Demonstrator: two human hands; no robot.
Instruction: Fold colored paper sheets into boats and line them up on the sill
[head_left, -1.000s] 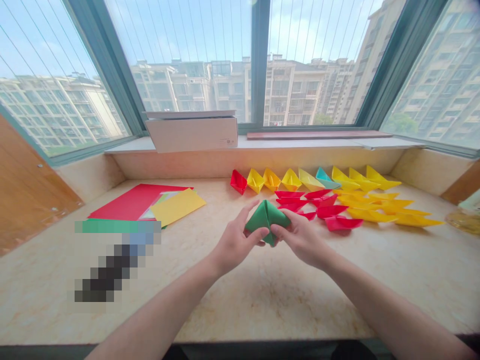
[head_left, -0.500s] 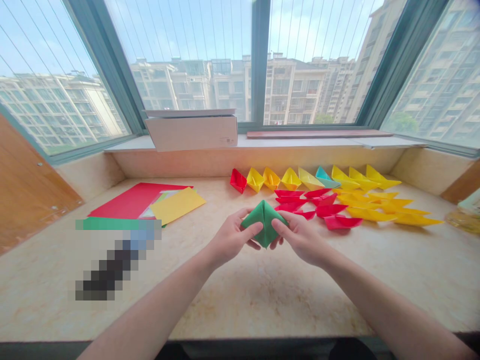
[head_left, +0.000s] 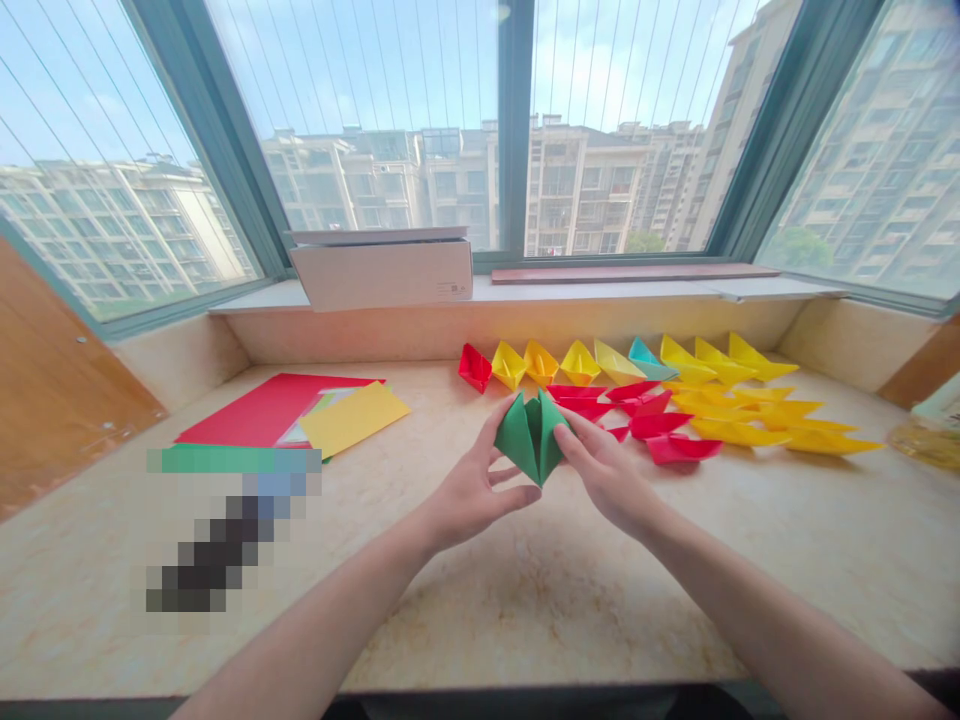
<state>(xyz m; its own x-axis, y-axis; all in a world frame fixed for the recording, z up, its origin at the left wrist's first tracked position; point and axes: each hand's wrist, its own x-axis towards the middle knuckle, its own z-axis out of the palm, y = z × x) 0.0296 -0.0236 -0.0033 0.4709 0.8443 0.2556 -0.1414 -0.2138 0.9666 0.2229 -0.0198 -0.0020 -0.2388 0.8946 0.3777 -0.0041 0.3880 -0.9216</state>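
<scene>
A folded green paper (head_left: 519, 440), diamond-shaped with two flaps spread apart along its middle, is held up above the counter between my hands. My left hand (head_left: 480, 480) supports its left side, fingers behind and the thumb stretched out below the paper's lower point. On the other side, my right hand (head_left: 596, 455) pinches the right flap, thumb in front and fingers behind, mostly hidden. Just behind my right hand lie red paper boats (head_left: 651, 415) in rows.
Yellow paper boats (head_left: 780, 420) lie at the right, with a row of mixed colours including a blue boat (head_left: 649, 360) along the back wall. Red sheets (head_left: 255, 410) and a yellow sheet (head_left: 356, 415) lie left. A white box (head_left: 382, 275) stands on the sill.
The green paper's front has parted along its middle into two flaps and the piece has turned slightly. My left thumb has moved off its front to below its lower point.
</scene>
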